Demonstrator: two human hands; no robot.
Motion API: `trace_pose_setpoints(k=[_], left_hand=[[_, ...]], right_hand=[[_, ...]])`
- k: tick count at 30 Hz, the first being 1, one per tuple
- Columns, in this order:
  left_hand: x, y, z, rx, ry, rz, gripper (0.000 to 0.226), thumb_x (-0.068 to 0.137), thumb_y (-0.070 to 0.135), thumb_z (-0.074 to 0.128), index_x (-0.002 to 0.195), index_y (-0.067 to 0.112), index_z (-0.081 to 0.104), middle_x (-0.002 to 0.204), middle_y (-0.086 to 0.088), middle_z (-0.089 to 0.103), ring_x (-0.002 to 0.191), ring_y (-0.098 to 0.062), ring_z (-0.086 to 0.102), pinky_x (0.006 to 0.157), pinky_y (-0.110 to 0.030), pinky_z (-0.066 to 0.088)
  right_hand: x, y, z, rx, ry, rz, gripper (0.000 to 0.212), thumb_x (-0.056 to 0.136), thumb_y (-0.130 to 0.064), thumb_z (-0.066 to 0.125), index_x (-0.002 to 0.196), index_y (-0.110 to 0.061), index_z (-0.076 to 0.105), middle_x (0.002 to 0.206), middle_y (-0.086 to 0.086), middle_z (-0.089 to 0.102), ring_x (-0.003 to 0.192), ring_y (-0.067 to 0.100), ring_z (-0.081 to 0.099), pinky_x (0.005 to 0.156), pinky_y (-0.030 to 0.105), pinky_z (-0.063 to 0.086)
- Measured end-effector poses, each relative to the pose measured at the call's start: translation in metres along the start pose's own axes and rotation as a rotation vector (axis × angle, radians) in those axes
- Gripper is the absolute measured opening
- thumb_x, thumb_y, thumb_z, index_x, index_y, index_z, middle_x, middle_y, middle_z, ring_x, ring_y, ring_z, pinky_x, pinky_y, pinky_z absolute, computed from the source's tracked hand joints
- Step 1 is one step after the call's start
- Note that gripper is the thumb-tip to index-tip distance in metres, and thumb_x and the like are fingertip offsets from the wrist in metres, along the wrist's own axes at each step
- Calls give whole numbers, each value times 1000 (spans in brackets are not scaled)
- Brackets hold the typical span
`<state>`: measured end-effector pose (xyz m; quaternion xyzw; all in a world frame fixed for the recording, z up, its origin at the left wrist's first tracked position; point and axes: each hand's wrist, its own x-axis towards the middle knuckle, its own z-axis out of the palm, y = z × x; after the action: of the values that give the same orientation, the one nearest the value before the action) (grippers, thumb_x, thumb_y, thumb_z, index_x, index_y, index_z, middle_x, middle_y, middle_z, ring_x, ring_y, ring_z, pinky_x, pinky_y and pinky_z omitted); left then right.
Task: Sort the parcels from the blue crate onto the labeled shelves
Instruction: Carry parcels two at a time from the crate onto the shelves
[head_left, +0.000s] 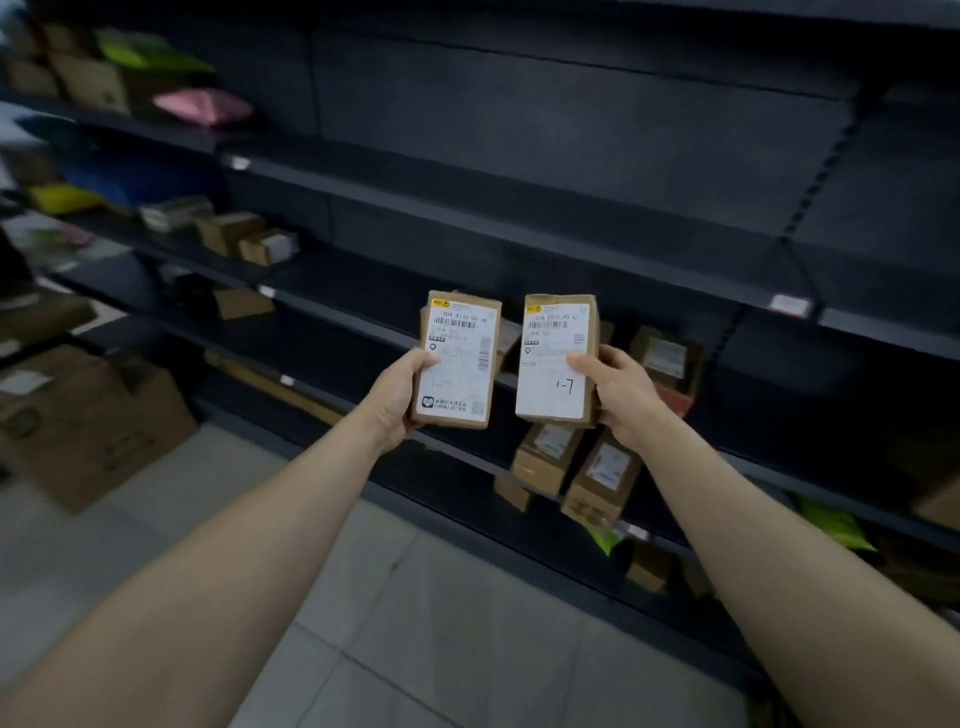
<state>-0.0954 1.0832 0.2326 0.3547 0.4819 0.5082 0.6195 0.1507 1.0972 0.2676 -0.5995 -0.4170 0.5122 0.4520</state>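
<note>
cardboard parcels stand upright, just beside each other but apart, one per hand, in front of dark metal shelving (519, 228). the left hand (402, 387) grips the left parcel (457, 358), thumb on its white label. the right hand (621, 387) grips the right parcel (556, 358), thumb across a label handwritten "1-7". the left label's handwriting is too faint to read. a lower shelf behind holds two brown boxes (550, 457) leaning at its edge, with others partly hidden by the held parcels. the far-left shelves carry blurred boxes and a pink mailer (205, 104). large cartons (88, 421) on the floor are cut off at the left.
</note>
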Motion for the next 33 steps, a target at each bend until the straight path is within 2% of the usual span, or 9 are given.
trace_pose_setpoints(k=[6, 10, 14, 17, 22, 24, 27, 31, 33], left_hand=[[41, 19, -76, -58, 133, -8, 25, 92, 30, 46, 107, 18, 63, 91, -5, 76, 76, -20, 74, 50, -27, 54], [83, 39, -142, -29, 199, -20, 28, 90, 34, 47, 107, 21, 64, 92, -3, 76, 79, -19, 72, 63, -30, 54], [126, 68, -213, -8, 241, -17, 26, 90, 34, 47, 105, 20, 64, 86, -2, 76, 71, -16, 73, 52, -25, 54], [160, 96, -255, -5, 258, -20, 25, 90, 33, 47, 103, 21, 64, 83, -1, 76, 65, -14, 72, 45, -21, 51], [224, 115, -291, 12, 257, -78, 22, 92, 32, 47, 102, 21, 63, 80, -1, 76, 64, -15, 72, 46, -22, 53], [252, 113, -299, 18, 258, -115, 22, 92, 32, 48, 102, 20, 63, 76, -1, 76, 61, -14, 72, 44, -21, 52], [296, 113, -308, 10, 251, -157, 19, 93, 30, 49, 98, 19, 64, 69, 0, 75, 54, -14, 70, 38, -21, 48], [360, 112, -321, 39, 247, -201, 19, 93, 32, 52, 96, 18, 63, 82, -4, 73, 66, -19, 70, 47, -26, 53], [385, 111, -326, 58, 241, -241, 21, 93, 35, 52, 99, 18, 63, 87, -5, 72, 72, -20, 69, 52, -28, 53]], right_hand=[[64, -1, 90, -45, -104, 39, 58, 86, -27, 68, 138, -26, 42, 103, 1, 69, 87, 19, 68, 65, 39, 57], [111, -5, 163, -72, -162, 40, 59, 85, -26, 70, 138, -24, 44, 105, 1, 69, 90, 19, 68, 68, 39, 57], [152, -13, 243, -61, -193, 76, 58, 85, -25, 70, 137, -22, 45, 101, 0, 70, 86, 18, 68, 59, 34, 53], [181, -19, 291, -60, -181, 99, 60, 85, -25, 71, 138, -21, 44, 103, 1, 70, 87, 18, 68, 62, 35, 52], [228, -23, 336, -68, -153, 135, 53, 85, -26, 71, 132, -21, 47, 92, -3, 69, 83, 16, 66, 61, 35, 51], [251, -24, 347, -71, -151, 148, 49, 86, -26, 70, 130, -19, 50, 99, 0, 70, 87, 19, 67, 71, 42, 56], [290, -20, 365, -63, -181, 195, 43, 90, -24, 66, 129, -14, 51, 115, 8, 68, 97, 24, 66, 88, 48, 53], [346, -14, 389, -51, -218, 244, 38, 93, -20, 61, 129, -8, 54, 122, 14, 65, 98, 26, 65, 75, 37, 54], [369, -13, 395, -58, -213, 272, 37, 94, -18, 60, 128, -5, 55, 124, 17, 63, 106, 30, 63, 81, 38, 51]])
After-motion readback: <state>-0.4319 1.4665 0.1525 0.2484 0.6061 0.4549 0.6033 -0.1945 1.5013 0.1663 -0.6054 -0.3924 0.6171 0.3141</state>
